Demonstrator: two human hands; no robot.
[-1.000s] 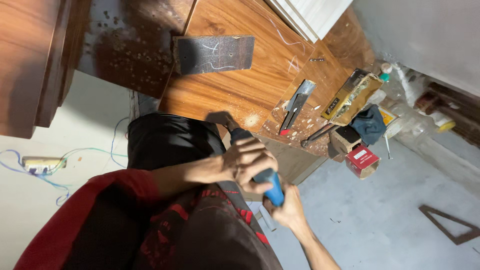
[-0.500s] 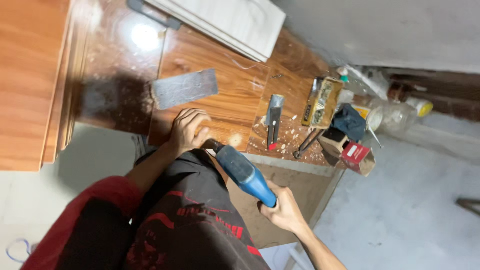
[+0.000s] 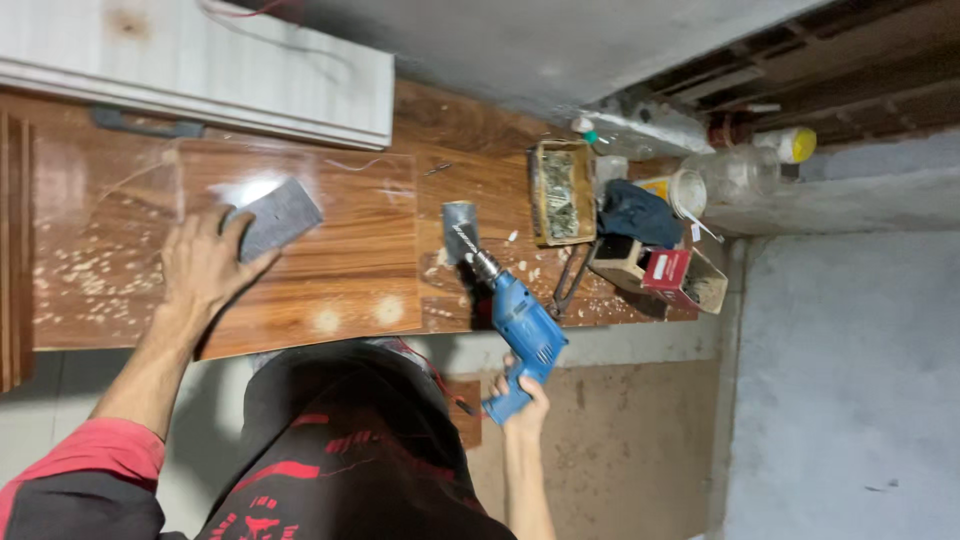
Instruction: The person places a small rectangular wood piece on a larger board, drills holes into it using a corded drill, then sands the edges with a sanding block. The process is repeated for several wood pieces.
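Note:
My right hand point(image 3: 525, 388) grips the handle of a blue electric drill point(image 3: 521, 331) near the front edge of a brown wooden board point(image 3: 340, 270), with the drill's chuck pointing onto the board. My left hand point(image 3: 203, 268) rests on the board with its fingers on a grey rectangular block point(image 3: 281, 214). Wood shavings lie scattered over the board. A grey metal scraper point(image 3: 459, 228) lies just beyond the drill's tip.
A white panel point(image 3: 200, 75) lies across the far side. At the right stand an open wooden box of small parts point(image 3: 562, 191), a dark cloth point(image 3: 638, 214), a red box point(image 3: 667, 273), plastic bottles point(image 3: 740, 165) and a white tub point(image 3: 685, 190).
My left hand left the drill and moved left onto the grey block. My right hand swung the drill up so that it points onto the board. The view has turned.

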